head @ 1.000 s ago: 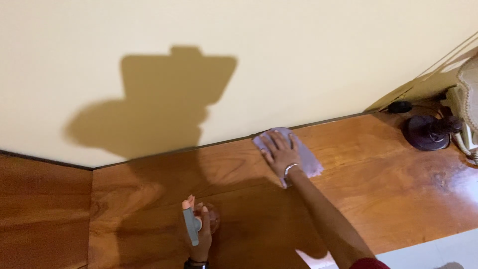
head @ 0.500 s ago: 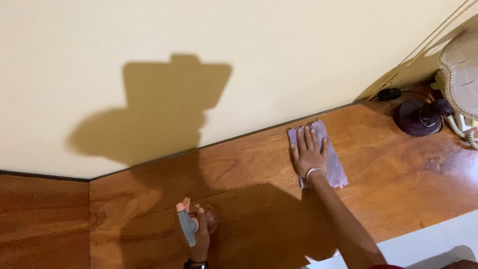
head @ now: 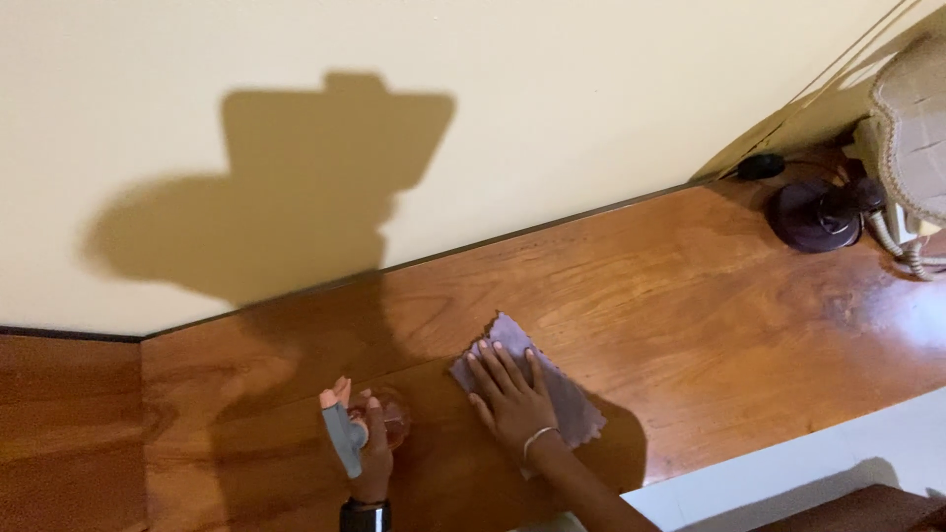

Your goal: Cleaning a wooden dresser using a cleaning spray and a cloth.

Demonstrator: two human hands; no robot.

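My right hand (head: pixel 512 399) lies flat, fingers spread, on a grey-purple cloth (head: pixel 570 402) pressed against the polished wooden tabletop (head: pixel 690 315). A thin bracelet circles that wrist. My left hand (head: pixel 370 453) grips a small spray bottle (head: pixel 347 433) with a grey trigger head and a pinkish clear body, held just left of the cloth, above the table's near part. A dark watch band shows at the left wrist.
A cream wall (head: pixel 493 108) rises behind the table and carries my shadow. At the far right stand a dark round lamp base (head: pixel 813 215), a fringed lampshade (head: pixel 912 108), a coiled cord (head: pixel 912 251) and a black plug (head: pixel 761 165). A white surface (head: pixel 788 483) borders the front edge.
My right hand has slid the cloth from the right part of the table back toward the left and nearer to me, beside the spray bottle. The left hand has stayed put.
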